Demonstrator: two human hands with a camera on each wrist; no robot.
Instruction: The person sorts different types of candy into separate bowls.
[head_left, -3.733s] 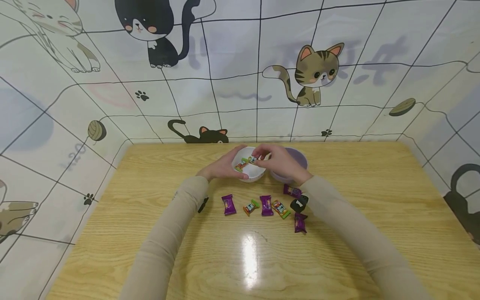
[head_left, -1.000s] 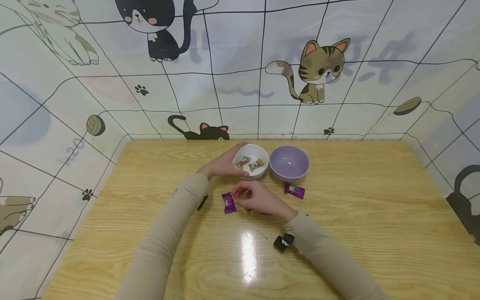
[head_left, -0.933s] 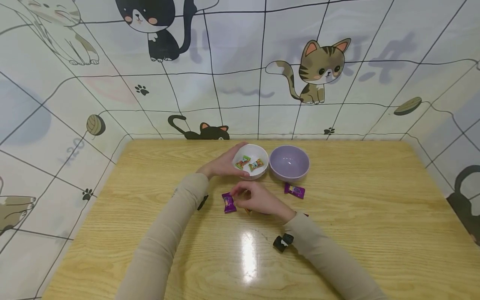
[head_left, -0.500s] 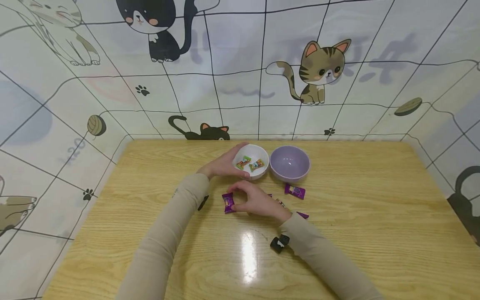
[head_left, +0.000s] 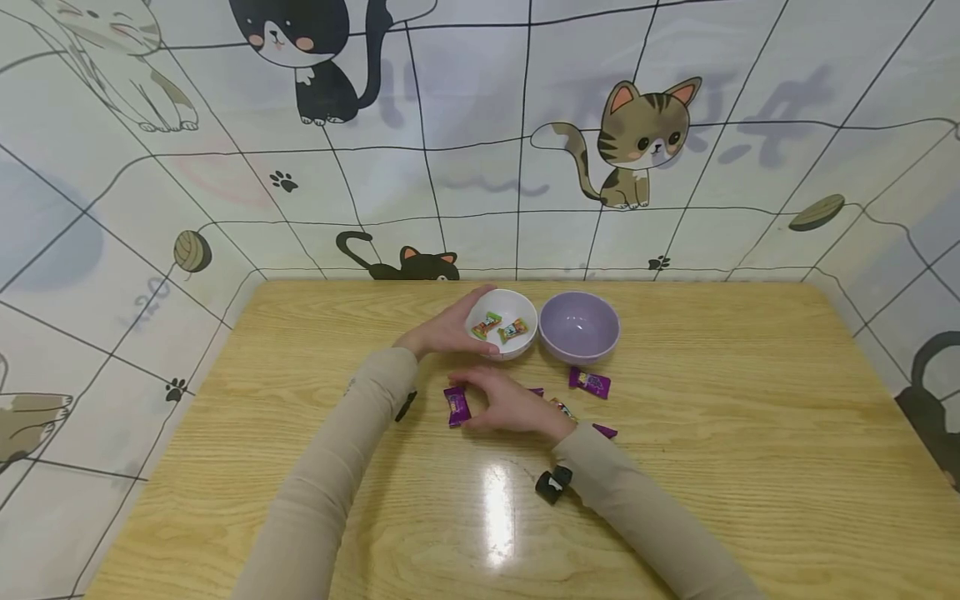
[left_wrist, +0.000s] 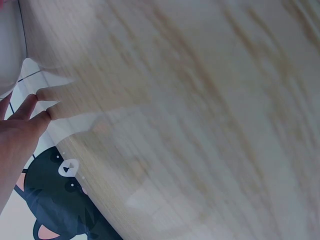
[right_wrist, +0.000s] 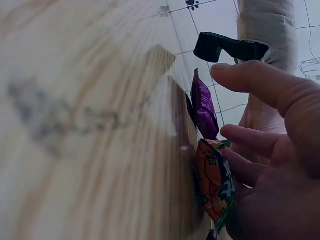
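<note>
My left hand (head_left: 450, 327) holds the white bowl (head_left: 528, 342), thumb on its near side and fingers behind. Two green-and-orange wrapped candies (head_left: 513, 330) lie inside. In the left wrist view only part of the left hand (left_wrist: 22, 130) and the bowl's side (left_wrist: 10, 47) show. Low over the table, my right hand (head_left: 513, 408) has thumb and fingers spread beside a purple wrapped candy (head_left: 457, 406). The right wrist view shows this purple candy (right_wrist: 204, 111) in front of the parted thumb and fingers, with an orange wrapped candy (right_wrist: 214, 175) close under the hand.
A lavender bowl (head_left: 579, 327) stands right of the white one. Another purple candy (head_left: 589, 382) lies before it. More candies, one in a colourful wrapper (head_left: 562, 408), are partly hidden by the right hand and sleeve. A cat-print sheet (head_left: 480, 192) rises behind the wooden table (head_left: 720, 400).
My right hand has left a wrapped candy in the white bowl and come down to the leftmost purple candy, its thumb and fingers spreading apart. The left hand stays at the bowl.
</note>
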